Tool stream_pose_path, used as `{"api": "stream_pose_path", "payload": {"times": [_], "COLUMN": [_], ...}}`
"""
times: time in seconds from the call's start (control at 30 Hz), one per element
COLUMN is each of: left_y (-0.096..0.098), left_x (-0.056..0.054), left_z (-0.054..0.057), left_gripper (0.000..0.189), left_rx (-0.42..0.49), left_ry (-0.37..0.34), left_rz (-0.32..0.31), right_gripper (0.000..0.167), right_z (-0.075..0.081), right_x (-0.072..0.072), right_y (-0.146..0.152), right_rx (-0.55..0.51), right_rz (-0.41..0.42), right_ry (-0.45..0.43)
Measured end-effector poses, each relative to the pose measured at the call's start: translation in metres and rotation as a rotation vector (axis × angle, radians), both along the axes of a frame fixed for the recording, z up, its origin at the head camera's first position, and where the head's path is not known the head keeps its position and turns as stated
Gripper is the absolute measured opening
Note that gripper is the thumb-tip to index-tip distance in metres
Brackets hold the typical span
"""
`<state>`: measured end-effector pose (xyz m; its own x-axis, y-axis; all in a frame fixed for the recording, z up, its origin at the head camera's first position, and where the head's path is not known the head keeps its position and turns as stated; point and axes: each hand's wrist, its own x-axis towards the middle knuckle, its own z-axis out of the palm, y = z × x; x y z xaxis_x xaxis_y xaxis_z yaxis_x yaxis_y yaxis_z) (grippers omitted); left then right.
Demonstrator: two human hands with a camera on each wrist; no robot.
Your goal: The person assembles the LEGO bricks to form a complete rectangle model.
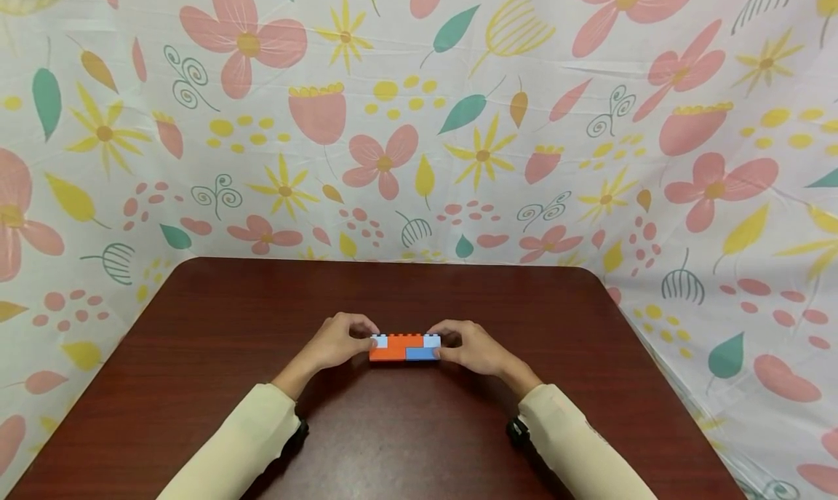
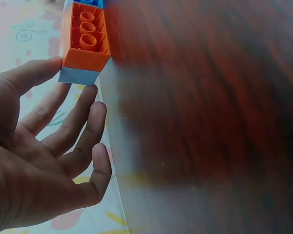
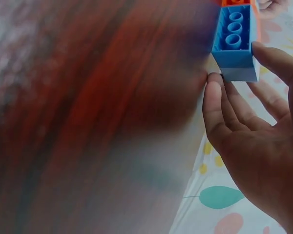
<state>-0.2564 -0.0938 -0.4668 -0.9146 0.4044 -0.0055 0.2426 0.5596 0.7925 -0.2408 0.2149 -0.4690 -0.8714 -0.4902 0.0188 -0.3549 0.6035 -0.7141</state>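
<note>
Two layers of joined toy building bricks (image 1: 398, 345) are held above the table between both hands. The upper layer has an orange brick flanked by light blue ones; below sit an orange brick (image 2: 90, 59) and a blue brick (image 3: 234, 57). My left hand (image 1: 337, 342) pinches the left end between thumb and fingers. At the right end, my right hand (image 1: 476, 348) grips the light blue and blue bricks the same way. Hollow undersides with round tubes show in both wrist views, so the stack is tilted or raised. Fingertips behind the bricks are partly hidden.
A dark reddish-brown wooden table (image 1: 406, 427) lies under the hands. Behind it and along its sides hangs a white cloth (image 1: 406, 70) with pink, yellow and green flower prints. Black bands (image 1: 519, 431) sit at both wrists near the cream sleeves (image 1: 569, 434).
</note>
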Motion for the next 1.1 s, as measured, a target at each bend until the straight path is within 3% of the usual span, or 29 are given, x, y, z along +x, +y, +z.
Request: {"api": "stream_pose_path", "payload": {"times": [0.3,0.53,1.1], "left_y": [0.0027,0.0028,0.0042], "left_x": [-0.0047,-0.0060,-0.0040], "left_z": [-0.0029,-0.0038,-0.0008], "left_gripper": [0.009,0.007,0.007], "left_rx": [-0.053,-0.063,-0.058], "left_ry": [0.077,0.081,0.081], "left_rz": [0.021,0.019,-0.009], "right_gripper": [0.030,0.028,0.028], "right_z": [-0.0017,-0.0028,-0.0009], "right_x": [-0.0021,-0.0035,0.0005], "right_y": [-0.0015,-0.0010,-0.0002], "right_rx": [0.006,0.026,0.030], "right_rz": [-0.026,-0.046,-0.008], "right_ry": [0.037,0.039,0.067]}}
